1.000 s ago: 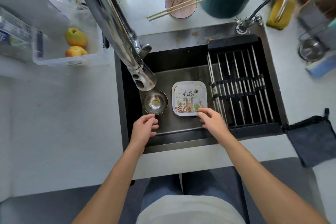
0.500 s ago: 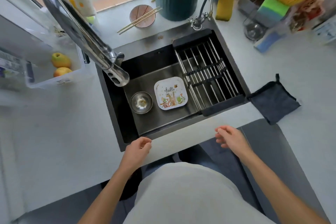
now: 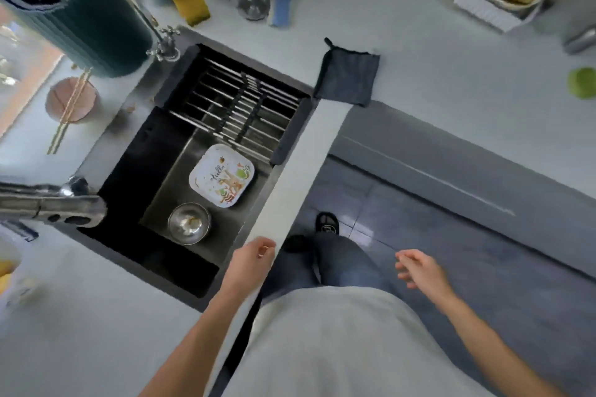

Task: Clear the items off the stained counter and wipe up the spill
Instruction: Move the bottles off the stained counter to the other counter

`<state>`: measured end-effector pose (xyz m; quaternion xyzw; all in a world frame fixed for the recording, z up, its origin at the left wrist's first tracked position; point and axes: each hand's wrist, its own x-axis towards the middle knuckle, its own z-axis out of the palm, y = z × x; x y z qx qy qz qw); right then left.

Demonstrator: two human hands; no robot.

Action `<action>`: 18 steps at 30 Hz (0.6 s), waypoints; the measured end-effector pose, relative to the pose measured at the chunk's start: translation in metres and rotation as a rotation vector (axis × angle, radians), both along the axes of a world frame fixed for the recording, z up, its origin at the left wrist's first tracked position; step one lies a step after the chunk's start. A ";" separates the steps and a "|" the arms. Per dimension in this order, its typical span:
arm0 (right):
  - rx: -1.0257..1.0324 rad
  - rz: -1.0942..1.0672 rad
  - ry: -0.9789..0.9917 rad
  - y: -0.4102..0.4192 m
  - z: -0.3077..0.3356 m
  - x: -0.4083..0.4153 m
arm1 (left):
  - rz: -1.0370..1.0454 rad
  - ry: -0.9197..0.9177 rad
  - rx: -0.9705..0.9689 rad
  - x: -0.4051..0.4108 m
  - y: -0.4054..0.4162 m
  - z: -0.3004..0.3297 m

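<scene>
Head view: left hand (image 3: 253,259) and right hand (image 3: 419,269) empty, fingers loosely apart. Printed plate (image 3: 222,175), steel bowl (image 3: 189,223) in sink (image 3: 154,145); dark cloth (image 3: 348,77) at 12 o'clock — motion blur risks misreach.

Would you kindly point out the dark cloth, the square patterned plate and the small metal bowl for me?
dark cloth (image 3: 348,77), head view, middle of the fabric on the counter.
square patterned plate (image 3: 222,175), head view, centre of its printed face, in the sink.
small metal bowl (image 3: 189,223), head view, inside bottom of the bowl.
</scene>
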<state>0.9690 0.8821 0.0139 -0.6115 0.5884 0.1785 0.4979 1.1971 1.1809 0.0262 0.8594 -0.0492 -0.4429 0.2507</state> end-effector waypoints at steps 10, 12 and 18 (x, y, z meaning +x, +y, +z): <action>0.179 -0.739 0.136 0.078 -0.029 -0.217 | -0.829 -0.067 -0.031 -0.041 -0.193 0.007; 0.206 -0.854 0.119 0.092 -0.031 -0.247 | -0.887 -0.063 -0.026 -0.060 -0.229 0.008; 0.253 -1.133 0.063 0.093 -0.041 -0.300 | -1.065 -0.053 0.112 -0.117 -0.309 -0.005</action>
